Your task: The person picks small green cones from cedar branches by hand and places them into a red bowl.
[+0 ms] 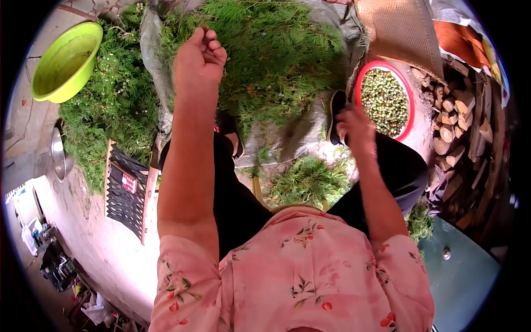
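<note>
The left hand [199,58] is reaching out at eleven o'clock, fingers curling shut over the heap of green sprigs [276,50]; the right hand [354,128] is hovering at two o'clock, fingers loosely bent, just beside the red-rimmed bowl [412,99] of green berries [384,100]; whether it is pinching anything, I cannot tell.

Looks to me like a rural home yard, outdoors w/ bare concrete ground. I see cut green branches [265,61] heaped on sacking, stacked firewood [459,127] at right, plus a red-rimmed basin [410,94] of green berries & a lime plastic bowl [63,63].
</note>
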{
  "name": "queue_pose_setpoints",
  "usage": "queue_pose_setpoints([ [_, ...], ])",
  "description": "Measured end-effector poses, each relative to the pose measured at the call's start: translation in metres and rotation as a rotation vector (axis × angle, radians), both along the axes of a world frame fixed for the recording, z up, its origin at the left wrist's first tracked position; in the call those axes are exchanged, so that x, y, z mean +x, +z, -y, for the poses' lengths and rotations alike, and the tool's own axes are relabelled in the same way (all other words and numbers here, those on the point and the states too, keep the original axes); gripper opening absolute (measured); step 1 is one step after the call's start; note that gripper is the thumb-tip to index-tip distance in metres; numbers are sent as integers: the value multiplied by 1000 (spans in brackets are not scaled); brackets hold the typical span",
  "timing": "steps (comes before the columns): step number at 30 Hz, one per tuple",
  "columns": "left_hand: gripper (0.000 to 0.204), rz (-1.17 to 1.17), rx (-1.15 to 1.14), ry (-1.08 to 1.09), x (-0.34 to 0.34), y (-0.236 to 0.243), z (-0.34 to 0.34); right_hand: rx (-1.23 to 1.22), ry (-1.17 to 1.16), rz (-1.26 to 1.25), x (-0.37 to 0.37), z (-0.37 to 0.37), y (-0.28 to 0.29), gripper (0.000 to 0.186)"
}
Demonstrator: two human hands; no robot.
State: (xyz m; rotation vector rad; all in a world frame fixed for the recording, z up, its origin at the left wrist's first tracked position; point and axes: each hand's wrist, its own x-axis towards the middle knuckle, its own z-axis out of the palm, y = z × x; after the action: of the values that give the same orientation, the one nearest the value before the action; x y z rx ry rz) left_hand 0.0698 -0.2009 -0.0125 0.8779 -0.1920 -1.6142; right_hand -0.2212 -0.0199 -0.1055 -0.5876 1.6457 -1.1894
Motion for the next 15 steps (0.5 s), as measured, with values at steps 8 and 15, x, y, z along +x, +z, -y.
queue_pose_setpoints([
  [8, 15, 30, -66, -96, -1, 7, 15, 404, -35, 557, 98, 48, -154, 44],
  [15, 15, -55, -5, -80, 15, 11, 22, 393, -83, 677, 139, 90, -197, 53],
])
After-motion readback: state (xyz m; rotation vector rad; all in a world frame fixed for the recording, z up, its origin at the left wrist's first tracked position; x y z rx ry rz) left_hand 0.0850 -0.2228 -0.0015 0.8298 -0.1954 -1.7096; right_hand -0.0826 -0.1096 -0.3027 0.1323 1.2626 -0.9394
